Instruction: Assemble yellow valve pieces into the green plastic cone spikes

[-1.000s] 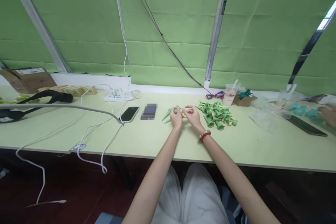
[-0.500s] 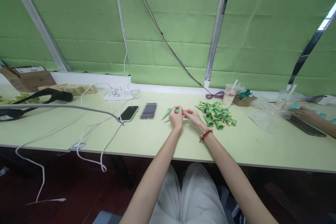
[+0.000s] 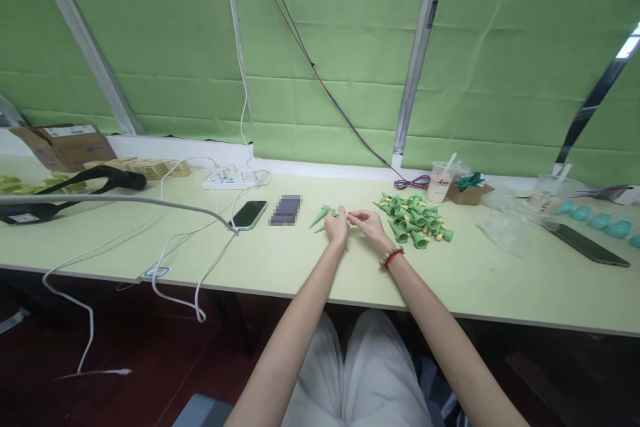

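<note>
At the middle of the surface (image 3: 280,260), the left hand (image 3: 336,227) grips a green cone (image 3: 320,216) while the right hand (image 3: 367,223) pinches a small yellow piece beside it; a slip could send it into the nearby cone pile (image 3: 414,219).

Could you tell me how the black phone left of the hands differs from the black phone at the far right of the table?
The nearer black phone lies by white cables, close to the left hand; the far-right black phone lies beside teal pieces and looks longer. Both lie flat, screens dark, on the pale green table.
</note>
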`<state>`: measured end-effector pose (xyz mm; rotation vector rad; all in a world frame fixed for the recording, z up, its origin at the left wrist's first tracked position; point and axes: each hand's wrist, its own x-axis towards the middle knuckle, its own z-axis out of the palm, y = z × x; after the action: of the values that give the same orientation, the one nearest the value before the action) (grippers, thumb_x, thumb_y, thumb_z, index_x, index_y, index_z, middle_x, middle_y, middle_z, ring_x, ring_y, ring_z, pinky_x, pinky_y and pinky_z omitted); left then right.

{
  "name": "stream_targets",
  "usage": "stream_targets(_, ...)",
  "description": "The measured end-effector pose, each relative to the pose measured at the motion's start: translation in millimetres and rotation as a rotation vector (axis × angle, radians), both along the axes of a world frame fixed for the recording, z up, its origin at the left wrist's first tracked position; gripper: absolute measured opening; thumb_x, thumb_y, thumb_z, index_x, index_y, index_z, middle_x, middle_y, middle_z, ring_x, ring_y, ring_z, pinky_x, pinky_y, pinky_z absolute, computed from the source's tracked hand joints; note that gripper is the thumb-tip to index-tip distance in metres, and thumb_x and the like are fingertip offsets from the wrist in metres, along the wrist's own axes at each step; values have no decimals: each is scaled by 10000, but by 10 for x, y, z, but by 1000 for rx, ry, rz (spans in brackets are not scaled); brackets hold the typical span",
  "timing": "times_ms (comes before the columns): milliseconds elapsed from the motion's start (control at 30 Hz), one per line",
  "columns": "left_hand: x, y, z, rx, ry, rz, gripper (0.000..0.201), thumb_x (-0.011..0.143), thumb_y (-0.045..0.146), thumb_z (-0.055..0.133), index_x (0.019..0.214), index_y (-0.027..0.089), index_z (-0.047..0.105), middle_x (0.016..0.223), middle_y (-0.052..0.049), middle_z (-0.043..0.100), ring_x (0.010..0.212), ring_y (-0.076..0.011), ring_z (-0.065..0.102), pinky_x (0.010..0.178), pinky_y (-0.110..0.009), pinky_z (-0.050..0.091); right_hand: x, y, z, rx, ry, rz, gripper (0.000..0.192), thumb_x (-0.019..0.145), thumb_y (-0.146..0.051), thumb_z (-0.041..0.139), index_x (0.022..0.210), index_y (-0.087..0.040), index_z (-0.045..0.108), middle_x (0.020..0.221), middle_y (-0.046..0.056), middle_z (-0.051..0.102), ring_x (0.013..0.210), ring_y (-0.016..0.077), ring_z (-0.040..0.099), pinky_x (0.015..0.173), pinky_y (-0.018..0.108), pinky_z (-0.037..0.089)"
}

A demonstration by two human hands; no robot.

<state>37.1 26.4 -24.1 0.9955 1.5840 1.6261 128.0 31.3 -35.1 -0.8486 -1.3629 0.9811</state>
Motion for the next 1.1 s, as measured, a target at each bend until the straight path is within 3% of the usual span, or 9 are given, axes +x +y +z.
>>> stream_targets(300,-15,21,-11,33,-120,-38,207,742,321,433,620,170,504,517,6,513,412,-104,494,480,-237,412,-60,-58,18,14,-21,-9,370,587,-428,696,808,-132,680,892,122,692,767,194,638,703,319,501)
stream_targets(433,-7,-14,18,52,-136,-28,210,754,331,443,634,167,497,552,5,525,397,-88,467,468,-232,406,-78,-63,4,3,-35,-11,365,638,-463,650,754,-119,680,774,118,696,660,182,634,645,316,503)
stream_targets(667,1,23,-2,65,-152,-20,196,752,327,454,624,180,466,541,25,490,403,-85,448,474,-229,404,-58,-15,-7,56,-46,-16,336,614,-436,670,766,-137,683,843,113,698,748,193,636,718,322,496)
stream_targets(900,-15,29,-21,44,-138,-14,177,745,318,449,647,179,496,531,27,487,423,-93,471,485,-227,412,-66,-47,18,25,-23,-4,428,616,-443,672,914,-136,671,934,124,684,797,194,638,735,331,503)
stream_targets(1100,-27,32,-30,22,-82,-9,207,746,374,472,734,175,528,558,17,528,421,-109,494,521,-258,430,-31,-66,50,-3,-10,-18,391,560,-453,711,782,-132,692,874,124,699,813,217,642,792,361,488)
